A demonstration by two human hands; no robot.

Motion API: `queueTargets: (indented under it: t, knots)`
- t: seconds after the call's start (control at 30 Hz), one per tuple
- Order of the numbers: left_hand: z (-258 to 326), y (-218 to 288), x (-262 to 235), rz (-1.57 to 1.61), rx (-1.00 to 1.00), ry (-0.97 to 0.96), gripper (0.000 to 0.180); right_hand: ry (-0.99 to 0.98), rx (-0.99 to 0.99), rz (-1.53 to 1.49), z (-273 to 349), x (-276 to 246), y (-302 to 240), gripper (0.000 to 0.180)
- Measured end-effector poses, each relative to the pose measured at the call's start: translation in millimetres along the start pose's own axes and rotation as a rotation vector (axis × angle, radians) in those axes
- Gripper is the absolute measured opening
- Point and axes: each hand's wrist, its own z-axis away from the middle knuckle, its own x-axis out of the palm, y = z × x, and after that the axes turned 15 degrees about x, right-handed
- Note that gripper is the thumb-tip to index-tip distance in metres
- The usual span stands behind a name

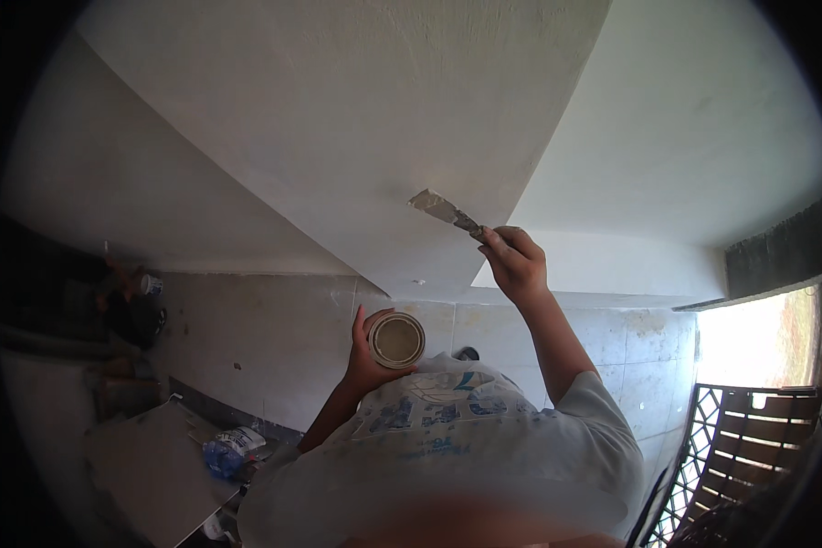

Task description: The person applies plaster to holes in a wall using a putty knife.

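My right hand (516,263) is raised and closed around the handle of a putty knife (437,206). Its flat blade points up and left, close to the pale wall (384,110); whether the blade touches the wall I cannot tell. Whitish smears mark the blade and its neck. In front of my chest, my left hand (367,363) grips a round open can (397,340) from its left side and below. Something beige shows inside the can. A small pale blob (418,282) sits low on the wall, between the two hands.
To the left, a person in dark clothes (132,315) is beside a white tub (152,285). A grey board (155,470) and a blue-and-white plastic package (233,449) lie lower left. A slatted gate (753,447) stands at right by a bright doorway (767,338). Pale tiles (265,338) cover the floor.
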Motion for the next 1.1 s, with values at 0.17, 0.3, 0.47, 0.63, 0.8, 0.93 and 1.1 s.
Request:
queueTargets:
  t: [0.17,0.3,0.47,0.63,0.8,0.93,1.1]
  knots:
    - [-11.5,-21.6,-25.5,-0.008,0.159,-0.089,0.141,0.08,0.075,0.024,14.5,17.2,-1.4,0.043]
    - [-28.4,-22.2,-58.8,0.023,0.21,-0.12,0.139,0.164,0.14,0.071,22.7,27.9,-2.6,0.043]
    - [-37.1,-37.7,-97.3,0.011,0.19,-0.205,0.14,0.263,0.225,-0.002,45.8,51.6,8.6,0.042]
    - [-43.6,-52.2,-114.4,0.051,0.184,-0.206,0.141,0.363,0.255,-0.089,59.6,61.3,8.9,0.038]
    - [-54.4,-57.7,-109.9,0.097,0.225,-0.233,0.14,0.311,0.054,0.061,24.6,37.5,0.7,0.036]
    - [-63.6,-61.4,-107.8,0.08,0.287,-0.276,0.14,0.325,0.108,0.068,16.9,18.5,-5.3,0.03]
    - [-65.9,-65.4,-103.3,0.074,0.301,-0.255,0.147,0.327,0.081,0.083,13.2,23.5,-3.5,0.032]
